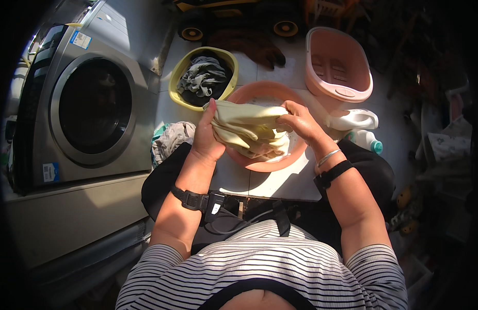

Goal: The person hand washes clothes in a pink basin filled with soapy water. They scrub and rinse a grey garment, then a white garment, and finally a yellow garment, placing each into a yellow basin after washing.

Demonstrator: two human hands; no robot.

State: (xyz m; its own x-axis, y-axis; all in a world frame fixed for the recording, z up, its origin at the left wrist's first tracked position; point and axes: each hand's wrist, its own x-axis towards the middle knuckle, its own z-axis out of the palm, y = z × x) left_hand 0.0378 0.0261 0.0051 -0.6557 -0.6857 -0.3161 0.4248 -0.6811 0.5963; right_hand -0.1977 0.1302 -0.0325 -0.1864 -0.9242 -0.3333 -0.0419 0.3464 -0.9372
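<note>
A pale yellow cloth garment [246,124] is stretched between my two hands, its edge running nearly level across the top. My left hand [210,135] grips its left end, thumb pointing up. At the other end, my right hand [301,120] pinches the edge between thumb and fingers. The garment's lower folds hang bunched over a round pink basin [239,159] on the tiled floor. Through the gap above the cloth the basin's inside shows, but much of it is hidden. Whether the folds touch the basin's bottom, I cannot tell.
A yellow tub [175,83] holds dark and grey clothes. Grey cloth [173,141] lies in a heap at left, near a front-loading washing machine [142,89]. A pink foot-bath tub [312,77], a white jug [355,118] and a teal-capped bottle [365,140] stand or lie at right.
</note>
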